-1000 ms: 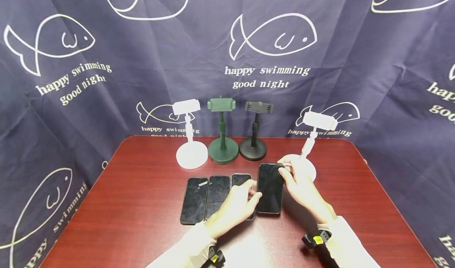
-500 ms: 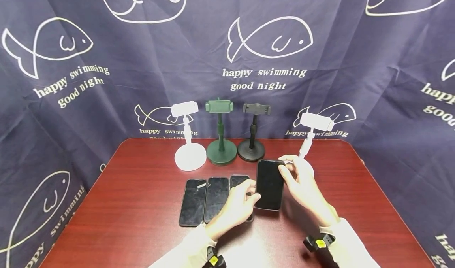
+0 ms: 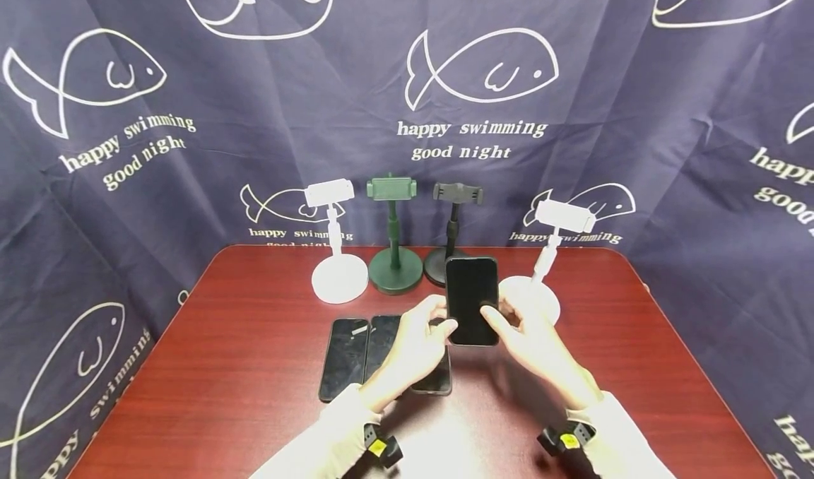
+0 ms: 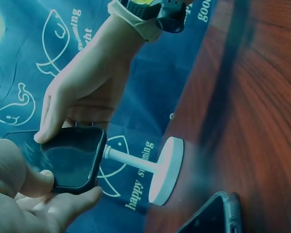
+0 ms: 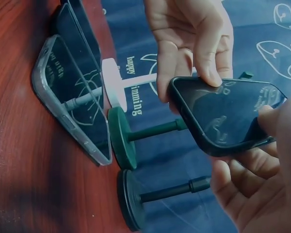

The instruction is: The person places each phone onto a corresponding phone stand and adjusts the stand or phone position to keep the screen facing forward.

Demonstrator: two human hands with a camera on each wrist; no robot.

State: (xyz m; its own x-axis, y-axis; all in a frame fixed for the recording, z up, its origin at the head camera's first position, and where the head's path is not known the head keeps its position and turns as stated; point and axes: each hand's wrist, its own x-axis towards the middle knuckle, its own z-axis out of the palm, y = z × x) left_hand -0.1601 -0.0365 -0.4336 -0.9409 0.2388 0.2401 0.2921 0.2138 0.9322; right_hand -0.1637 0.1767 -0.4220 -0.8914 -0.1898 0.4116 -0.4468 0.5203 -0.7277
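Between both hands a dark smartphone point(image 3: 472, 299) is held up off the table, screen toward the head camera. My left hand point(image 3: 420, 338) pinches its left edge, thumb in front, as the left wrist view also shows. My right hand point(image 3: 531, 334) grips the right side, its thumb lying over the screen; in the right wrist view the fingers point(image 5: 250, 167) are under the phone. Several more phones lie flat on the table: one at the left point(image 3: 344, 359), a middle phone point(image 3: 381, 345) partly covered by my left hand, and a right-hand phone point(image 3: 434, 380) mostly hidden beneath it.
Along the back stand a white phone stand point(image 3: 340, 278), a green phone stand point(image 3: 396, 270) and a black phone stand point(image 3: 453, 232), its base partly behind the held phone. Another white phone stand point(image 3: 543, 260) is at the right, behind my right hand. A fish-print curtain point(image 3: 356, 111) hangs behind the red table point(image 3: 222, 366).
The held phone has risen from low over the table and shifted slightly left, toward the black stand. Both hands moved with it, and the right thumb slid from the upper corner onto the screen.
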